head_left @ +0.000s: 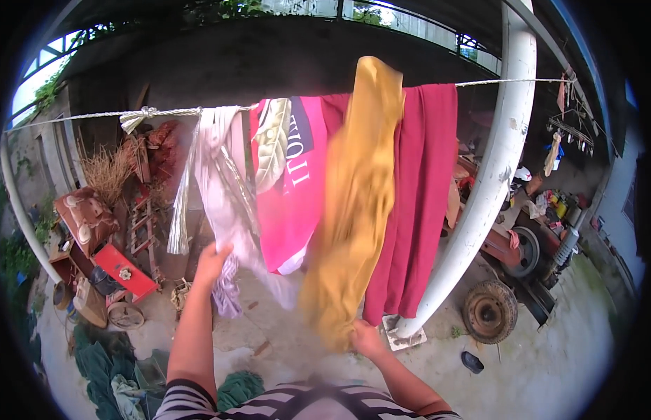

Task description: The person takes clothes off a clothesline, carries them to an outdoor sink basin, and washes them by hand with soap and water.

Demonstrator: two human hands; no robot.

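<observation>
A row of laundry hangs over a white rope [511, 80] in front of me. My right hand [367, 340] is closed on the lower end of a long mustard-yellow cloth [360, 189], whose top stands above the rope. At the left edge of a pale lilac cloth [231, 189], my left hand [212, 262] has its fingers curled against the fabric. A bright pink printed cloth [294, 220] hangs between these two, with a pale leaf pattern and lettering. Farther right, a dark red cloth [423, 203] falls in folds. Motion blurs parts of the yellow and lilac cloths.
A thick white post [479, 196] leans at the right, beside a loose tyre [490, 311] and a machine with a wheel. One dark shoe [472, 362] lies on the concrete. A red drawer [126, 271], a brown cushion [86, 217] and green netting [105, 367] are at the left.
</observation>
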